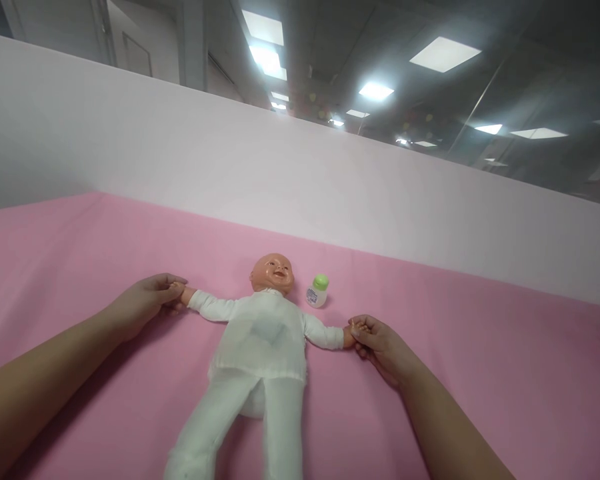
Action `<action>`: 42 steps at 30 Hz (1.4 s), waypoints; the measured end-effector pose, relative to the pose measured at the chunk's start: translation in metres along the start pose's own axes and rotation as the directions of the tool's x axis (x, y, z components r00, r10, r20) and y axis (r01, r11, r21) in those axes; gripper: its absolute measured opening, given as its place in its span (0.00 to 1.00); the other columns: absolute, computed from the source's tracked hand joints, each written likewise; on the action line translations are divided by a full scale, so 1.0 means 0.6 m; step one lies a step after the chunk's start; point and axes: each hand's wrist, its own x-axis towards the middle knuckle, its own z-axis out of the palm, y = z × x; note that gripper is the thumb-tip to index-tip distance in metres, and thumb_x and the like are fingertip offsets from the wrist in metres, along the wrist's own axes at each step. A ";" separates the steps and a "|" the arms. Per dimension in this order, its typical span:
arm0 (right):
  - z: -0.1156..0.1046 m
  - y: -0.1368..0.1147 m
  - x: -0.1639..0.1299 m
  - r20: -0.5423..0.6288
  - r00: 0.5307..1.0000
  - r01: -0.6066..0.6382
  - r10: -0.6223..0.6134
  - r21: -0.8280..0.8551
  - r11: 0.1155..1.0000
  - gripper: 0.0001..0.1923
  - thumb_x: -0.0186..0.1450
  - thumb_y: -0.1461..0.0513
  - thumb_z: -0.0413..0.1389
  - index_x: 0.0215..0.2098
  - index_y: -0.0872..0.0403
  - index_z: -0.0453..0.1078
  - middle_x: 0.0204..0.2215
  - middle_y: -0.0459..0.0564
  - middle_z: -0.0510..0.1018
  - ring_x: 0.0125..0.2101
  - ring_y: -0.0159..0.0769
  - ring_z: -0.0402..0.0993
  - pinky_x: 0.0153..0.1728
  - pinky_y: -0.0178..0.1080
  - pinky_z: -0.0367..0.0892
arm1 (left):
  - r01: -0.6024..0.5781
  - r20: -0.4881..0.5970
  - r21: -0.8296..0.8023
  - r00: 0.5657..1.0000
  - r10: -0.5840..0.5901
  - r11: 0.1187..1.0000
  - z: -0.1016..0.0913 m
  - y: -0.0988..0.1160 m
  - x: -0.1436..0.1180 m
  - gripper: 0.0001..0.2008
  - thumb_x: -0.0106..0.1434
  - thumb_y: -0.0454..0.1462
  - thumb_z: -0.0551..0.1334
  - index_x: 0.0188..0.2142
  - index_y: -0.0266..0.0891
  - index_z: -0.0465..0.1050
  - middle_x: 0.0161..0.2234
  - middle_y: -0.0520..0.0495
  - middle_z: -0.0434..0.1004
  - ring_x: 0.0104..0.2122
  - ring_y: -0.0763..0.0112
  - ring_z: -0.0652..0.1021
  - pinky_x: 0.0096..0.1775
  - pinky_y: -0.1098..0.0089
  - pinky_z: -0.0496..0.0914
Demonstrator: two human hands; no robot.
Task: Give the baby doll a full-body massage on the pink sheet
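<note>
A baby doll [265, 337] with a white cloth body lies on its back on a pink sheet [130, 407], its arms spread out to both sides. My left hand [153, 299] is closed around the doll's hand on the left side of the view. On the right side, my right hand [380, 345] pinches the doll's other hand between thumb and fingers. Beside the doll's head stands a small clear bottle [317, 291] with a green cap and a printed label. Neither of my hands touches the bottle. The doll's feet fall outside the view.
A white low wall [300, 180] runs along the far edge of the pink sheet. Above it is a dark glass pane [380, 73] with bright ceiling lights showing in it. A door and light wall panels appear at the upper left.
</note>
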 end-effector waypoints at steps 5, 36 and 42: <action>0.007 0.006 0.007 -0.074 0.997 0.015 -0.024 -0.118 0.993 0.18 0.61 0.48 0.65 0.31 0.52 0.66 0.19 0.39 0.64 0.20 0.28 0.57 0.21 0.33 0.52 | -0.041 0.007 0.084 0.999 0.040 0.996 -0.001 -0.003 0.001 0.19 0.55 0.50 0.71 0.34 0.39 0.74 0.24 0.49 0.78 0.23 0.71 0.74 0.25 0.74 0.68; 0.009 0.001 -0.001 -0.039 0.999 -0.020 0.015 -0.152 0.988 0.18 0.63 0.49 0.63 0.30 0.53 0.68 0.19 0.41 0.66 0.20 0.28 0.59 0.22 0.33 0.54 | -0.048 -0.041 0.182 0.998 0.056 0.982 0.004 -0.004 0.000 0.18 0.58 0.53 0.66 0.31 0.40 0.72 0.20 0.52 0.71 0.19 0.70 0.69 0.21 0.72 0.62; 0.014 0.003 0.006 -0.150 0.989 -0.024 -0.005 -0.190 0.982 0.20 0.67 0.46 0.55 0.38 0.54 0.73 0.18 0.41 0.64 0.17 0.27 0.55 0.19 0.33 0.50 | -0.042 -0.047 0.192 0.998 0.052 0.980 -0.002 -0.014 0.009 0.19 0.59 0.52 0.63 0.39 0.39 0.76 0.23 0.49 0.76 0.21 0.68 0.72 0.23 0.71 0.64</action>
